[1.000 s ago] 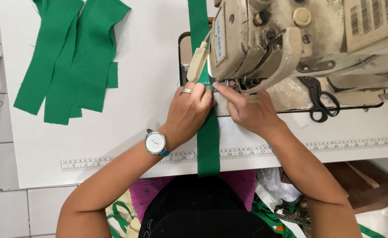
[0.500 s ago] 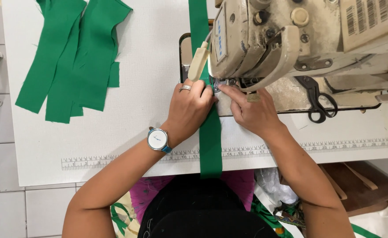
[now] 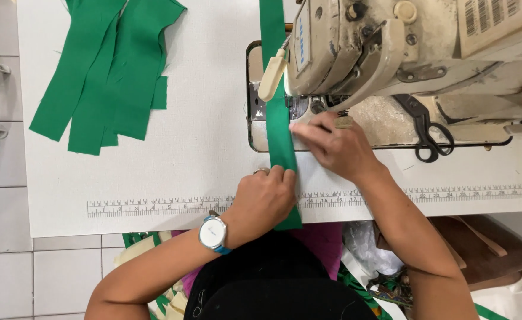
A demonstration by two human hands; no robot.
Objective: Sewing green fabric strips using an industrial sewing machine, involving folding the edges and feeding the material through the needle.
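Head view, looking straight down. Needle and presser foot hidden under the head of the cream sewing machine [image 3: 391, 47]; stitching point impossible to make out. Machine body cut off at the top and right edges. Far end of the green fabric strip [image 3: 276, 118] cut off at the top; near end draped over the front edge of the white worktop [image 3: 172, 172], partly covered by the left hand [image 3: 264, 201]. Left fingertips curled under, so contact only partly visible. Lap and lower body a dark blur at the bottom.

Strip running lengthwise from back to front, just left of the machine head, across the metal plate and the printed ruler along the front edge. Left hand, with ring and wristwatch [image 3: 212, 232], pressed flat on the strip near the front edge, palm down, not closed around it. Right hand [image 3: 332, 145] further back, fingers spread flat, fingertips touching the strip's right edge beside the machine base. Hands apart, one behind the other along the strip.

Pile of green fabric pieces [image 3: 107, 71] at the worktop's back left corner, well apart. Black scissors [image 3: 427, 130] on the machine bed, right of the right hand.
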